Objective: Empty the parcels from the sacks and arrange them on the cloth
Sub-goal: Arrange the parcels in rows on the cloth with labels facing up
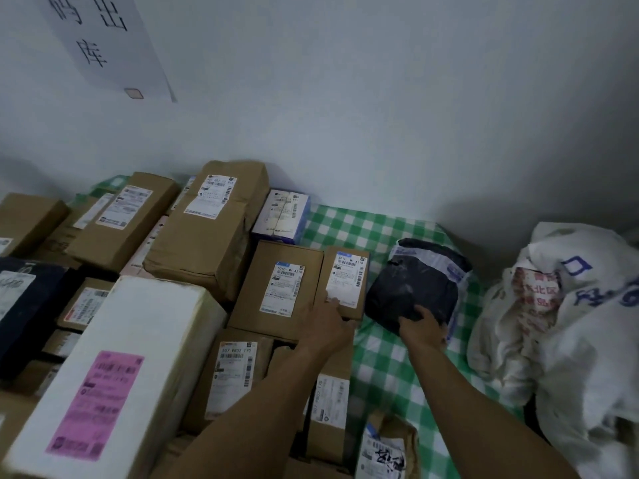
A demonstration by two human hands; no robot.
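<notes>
**Placing the black bag next to the small box on the cloth**

Nearest to me a paper-wrapped parcel (387,447) lies alone on the checked cloth (390,368), so I should drag nothing back over it. My left hand (328,328) rests with stretched fingers on the near edge of the small brown box (345,281) and grasps nothing; I judge that it steadies the box. My right hand (423,326) grasps the near edge of the black bag (415,288), thumb on top. The bag rests on the cloth just beside the box, turned a little. It looks soft, so I would slide it flat rather than lift one corner, then align it with the box. Farther right the white sack (570,305) lies crumpled, and I cannot tell whether parcels remain inside.
</notes>
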